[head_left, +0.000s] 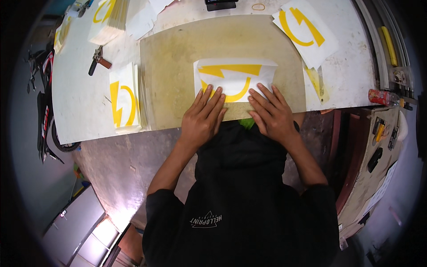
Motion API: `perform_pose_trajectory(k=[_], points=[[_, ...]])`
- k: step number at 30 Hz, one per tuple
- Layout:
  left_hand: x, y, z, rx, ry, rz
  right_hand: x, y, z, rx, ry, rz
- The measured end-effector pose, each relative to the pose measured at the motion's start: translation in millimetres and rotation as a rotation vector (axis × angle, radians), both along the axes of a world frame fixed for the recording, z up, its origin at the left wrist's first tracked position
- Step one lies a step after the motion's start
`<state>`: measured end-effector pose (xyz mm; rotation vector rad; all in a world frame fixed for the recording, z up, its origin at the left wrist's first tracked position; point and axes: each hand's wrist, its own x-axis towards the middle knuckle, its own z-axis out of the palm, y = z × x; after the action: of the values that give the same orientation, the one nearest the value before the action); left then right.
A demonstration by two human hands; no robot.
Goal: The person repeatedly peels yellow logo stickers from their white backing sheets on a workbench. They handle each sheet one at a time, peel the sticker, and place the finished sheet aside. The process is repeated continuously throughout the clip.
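Note:
A white paper piece [229, 79] with a yellow bolt-and-arc print lies in front of me on a yellowish translucent mat [169, 66], close to the table's near edge. Its far edge looks slightly lifted or folded; I cannot tell which. My left hand [203, 116] rests on the paper's near left corner, fingers stretched out and flat. On the near right corner lies my right hand [271, 112], its fingers likewise extended and a little spread. Neither hand grips anything. The fingers cover part of the yellow print.
A stack of similar printed papers [124, 98] sits left of the mat, and another stack [106, 24] farther back. Printed sheets [307, 33] lie at the far right. A tool with dark and brown handles [98, 61] is at the left. A bottle [383, 97] lies near the right edge.

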<state>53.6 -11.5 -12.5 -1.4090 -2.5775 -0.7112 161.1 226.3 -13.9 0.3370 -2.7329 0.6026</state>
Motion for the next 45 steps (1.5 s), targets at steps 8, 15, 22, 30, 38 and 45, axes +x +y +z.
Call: perform_pose_trajectory(k=[8, 15, 22, 30, 38, 45], points=[[-7, -31, 10, -0.159, -0.047, 0.027, -4, -15, 8, 0.018, -0.045, -0.067], [-11, -34, 10, -0.184, -0.039, 0.035, -26, -51, 5, 0.016, -0.154, 0.033], [-3, -30, 18, -0.195, -0.011, 0.091, 19, 16, 10, 0.036, -0.147, -0.113], [35, 27, 10, -0.080, -0.115, 0.050, 12, 8, 22, 0.050, -0.120, -0.117], [30, 37, 12, -0.007, -0.077, 0.032, -94, 2, 45, -0.023, -0.015, -0.021], [11, 43, -2, 0.029, -0.022, 0.047, -130, 15, 17, -0.072, 0.030, -0.093]])
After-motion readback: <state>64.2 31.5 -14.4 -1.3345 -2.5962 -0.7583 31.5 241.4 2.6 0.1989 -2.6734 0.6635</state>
